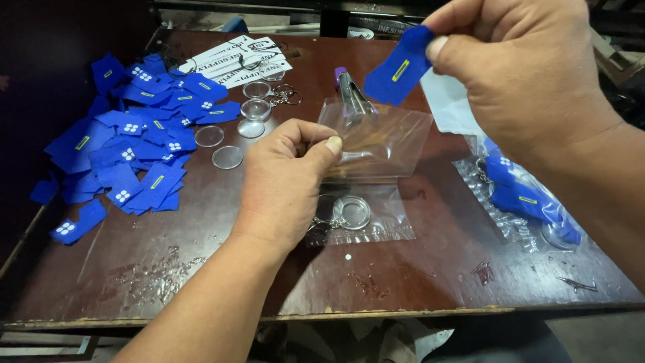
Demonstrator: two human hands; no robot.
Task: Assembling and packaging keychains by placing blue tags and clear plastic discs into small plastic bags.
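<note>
My left hand (285, 178) pinches the edge of a small clear plastic bag (379, 141) held just above the brown table (430, 269). My right hand (521, 64) is raised at the upper right, gripping a blue fabric tag (398, 67) with a yellow stripe between thumb and fingers, above the bag's mouth. A white slip (449, 101) shows under the right hand. Below the bag, a clear round keychain piece (353, 212) lies on another flat plastic bag (379, 218).
A heap of blue tags (134, 141) covers the table's left side. Clear round discs (228, 156) and metal key rings (285, 94) lie near a white printed sheet (235, 59). Filled bags of blue tags (527, 198) sit at right. A stapler-like metal tool (353, 94) stands behind the bag.
</note>
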